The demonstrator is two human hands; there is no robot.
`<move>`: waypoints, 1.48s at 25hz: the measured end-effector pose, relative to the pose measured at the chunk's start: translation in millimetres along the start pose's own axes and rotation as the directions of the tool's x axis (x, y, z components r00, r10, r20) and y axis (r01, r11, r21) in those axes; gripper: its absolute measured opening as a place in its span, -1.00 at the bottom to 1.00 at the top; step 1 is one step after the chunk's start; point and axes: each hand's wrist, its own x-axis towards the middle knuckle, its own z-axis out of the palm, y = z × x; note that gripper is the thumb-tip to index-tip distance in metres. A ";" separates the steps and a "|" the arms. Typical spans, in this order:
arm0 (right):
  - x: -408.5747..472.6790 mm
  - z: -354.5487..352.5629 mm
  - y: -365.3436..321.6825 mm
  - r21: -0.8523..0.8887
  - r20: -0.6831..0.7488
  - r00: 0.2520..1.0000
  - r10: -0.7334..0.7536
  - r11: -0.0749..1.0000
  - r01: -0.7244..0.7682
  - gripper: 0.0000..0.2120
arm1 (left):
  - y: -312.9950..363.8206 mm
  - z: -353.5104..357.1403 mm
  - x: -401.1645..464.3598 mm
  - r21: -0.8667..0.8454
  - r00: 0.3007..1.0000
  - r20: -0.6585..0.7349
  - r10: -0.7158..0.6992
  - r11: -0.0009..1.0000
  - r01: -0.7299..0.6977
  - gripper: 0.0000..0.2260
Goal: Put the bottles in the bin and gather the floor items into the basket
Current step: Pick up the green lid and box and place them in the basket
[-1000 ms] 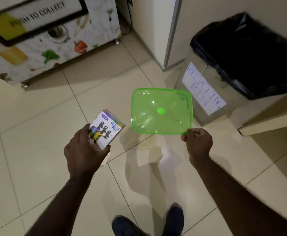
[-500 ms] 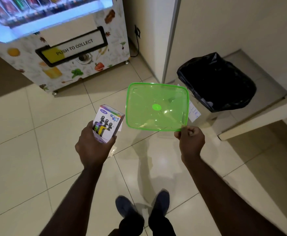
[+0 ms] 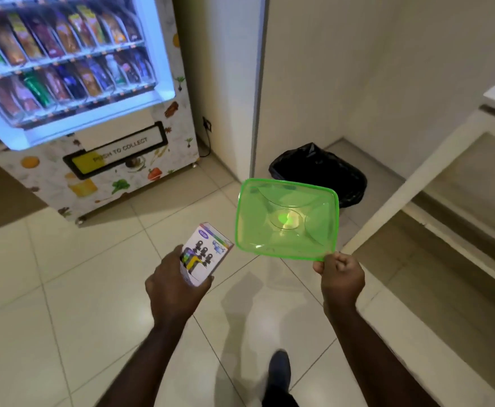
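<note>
My left hand grips a small white and purple printed box at waist height over the tiled floor. My right hand pinches the near corner of a translucent green plastic lid, held flat in front of me. Behind the lid stands the recycling bin with a black bag liner, tucked in a corner by the wall; the lid covers its front. No bottles or basket show.
A lit vending machine stands at the far left on small wheels. A wall pillar separates it from the bin. A pale bench or counter edge runs along the right. My shoe is on the tiles below.
The view has risen and pulled back from the bin, which now looks smaller and farther. Both hands keep their hold on the box and the lid, carried higher.
</note>
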 end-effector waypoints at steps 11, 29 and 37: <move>-83.7 -143.0 -9.6 0.020 -0.412 0.911 0.030 1.000 -0.023 -0.93 | 73.3 -15.7 -48.6 -0.165 0.933 0.208 0.294 0.951 -0.262 -0.36; -218.5 -520.8 45.7 0.149 -0.795 0.599 0.094 0.988 0.042 -0.95 | 269.6 -7.0 -349.1 -0.336 0.647 0.220 0.730 0.679 -0.652 -0.23; -290.6 -708.4 85.3 0.123 -0.884 0.456 0.102 0.992 0.018 -0.94 | 339.5 -13.0 -513.1 -0.400 0.560 0.216 0.800 0.596 -0.696 -0.22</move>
